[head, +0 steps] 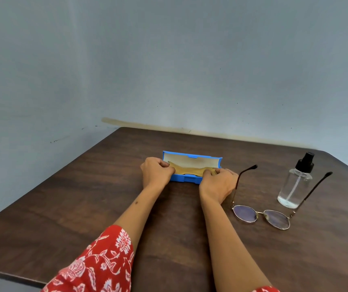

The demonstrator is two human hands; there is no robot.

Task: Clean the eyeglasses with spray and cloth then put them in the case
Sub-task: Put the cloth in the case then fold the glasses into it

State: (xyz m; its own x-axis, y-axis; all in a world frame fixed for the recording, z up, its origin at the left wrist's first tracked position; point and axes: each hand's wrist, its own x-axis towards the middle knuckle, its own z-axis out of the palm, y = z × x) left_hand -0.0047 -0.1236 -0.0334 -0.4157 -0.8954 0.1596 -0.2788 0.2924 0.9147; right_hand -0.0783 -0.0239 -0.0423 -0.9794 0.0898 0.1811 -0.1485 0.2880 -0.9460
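Two bare hands meet at an open blue case [192, 165] lying near the far edge of the dark wooden desk [84, 197]. The left hand [156, 171] grips the left end of a tan cloth [186, 171] that sits inside the case, and the right hand [218, 184] pinches its right end; both sets of fingers are closed on the cloth, which sags between them. The fingertips themselves are tucked out of sight behind knuckles and fabric, and the cloth covers most of the case floor. The raised lid shows a pale lining.

Round-lensed eyeglasses [261, 216] lie on the desk toward its right edge, just beside the right wrist, arms unfolded and pointing away from the person. A clear spray bottle [295, 186] with a black nozzle stands between those arms; the right arm of the glasses crosses in front of its base, and only a little liquid shows at the bottom. A red flowered sleeve [97, 264] is cut off by the lower edge.
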